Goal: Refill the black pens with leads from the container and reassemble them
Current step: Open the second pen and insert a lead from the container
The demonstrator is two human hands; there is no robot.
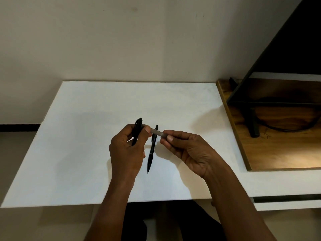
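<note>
Head-worn view, seemingly steeply downward.

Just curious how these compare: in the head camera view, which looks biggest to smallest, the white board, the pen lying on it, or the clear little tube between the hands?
1. White board, by far.
2. Black pen lying on it.
3. Clear tube, partly hidden by fingers, so its full length is unsure.

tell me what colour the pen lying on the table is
Black, with a thin silver band mid-barrel; the pen shows best in the head view.
</note>
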